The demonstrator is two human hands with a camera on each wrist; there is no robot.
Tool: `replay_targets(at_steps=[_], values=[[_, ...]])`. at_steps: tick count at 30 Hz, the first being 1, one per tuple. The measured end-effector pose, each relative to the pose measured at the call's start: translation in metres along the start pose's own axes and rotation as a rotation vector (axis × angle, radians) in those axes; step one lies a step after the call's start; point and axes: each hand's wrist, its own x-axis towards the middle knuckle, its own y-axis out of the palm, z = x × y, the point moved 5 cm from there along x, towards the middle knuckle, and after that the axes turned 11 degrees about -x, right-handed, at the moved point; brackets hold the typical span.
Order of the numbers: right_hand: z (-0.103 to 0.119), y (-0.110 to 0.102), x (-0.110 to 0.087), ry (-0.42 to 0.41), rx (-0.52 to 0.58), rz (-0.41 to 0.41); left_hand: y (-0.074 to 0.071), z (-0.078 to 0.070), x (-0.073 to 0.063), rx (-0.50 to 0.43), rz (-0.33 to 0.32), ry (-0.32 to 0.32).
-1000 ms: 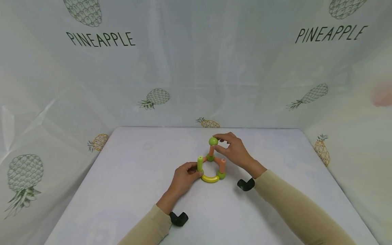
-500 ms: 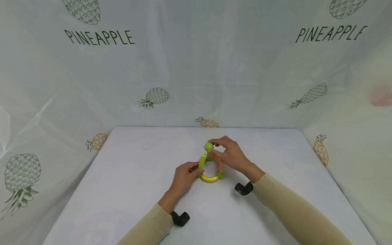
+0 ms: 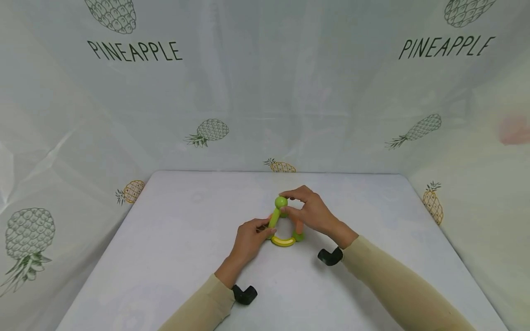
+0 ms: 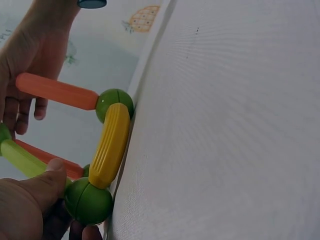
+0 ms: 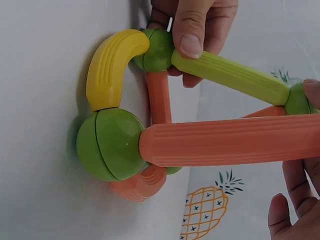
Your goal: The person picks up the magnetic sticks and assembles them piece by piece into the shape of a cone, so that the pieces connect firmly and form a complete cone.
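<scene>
A small frame of toy building rods and balls stands on the table. My left hand [image 3: 248,241] pinches the foot of a lime green rod [image 5: 230,80], beside a lower green ball [image 4: 89,201]. The rod leans away from upright. Between finger and thumb, my right hand [image 3: 316,212] holds the upper green ball [image 3: 281,202], which touches the lime rod's top end. An orange rod slopes up to that ball too, partly hidden. A yellow curved piece [image 3: 283,241] joins two lower balls at the near side. Another orange rod [image 5: 230,140] rises from the right-hand lower ball [image 5: 110,144].
The white table [image 3: 174,257] spreads round the frame. A pale curtain [image 3: 256,82] printed with pineapples hangs behind and at both sides. Black wrist mounts [image 3: 330,256] sit near the cuffs of both sleeves.
My right hand has brought the upper ball down and slightly left. The lime rod has tilted from upright toward it, and its top now meets the ball. My left hand has barely moved.
</scene>
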Motion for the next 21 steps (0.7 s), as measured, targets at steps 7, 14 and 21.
replay_targets(at_steps=[7,14,21], values=[[-0.0003,0.0001,-0.0001,-0.009,0.005,0.003,0.0006,-0.0002,0.0,0.013,-0.003,0.014],[0.001,0.0002,-0.0012,-0.002,-0.018,0.002,0.0006,-0.0013,-0.001,0.022,-0.002,0.012],[-0.0012,0.001,-0.0062,-0.005,0.029,-0.013,0.0009,-0.0039,-0.0008,0.037,-0.003,0.016]])
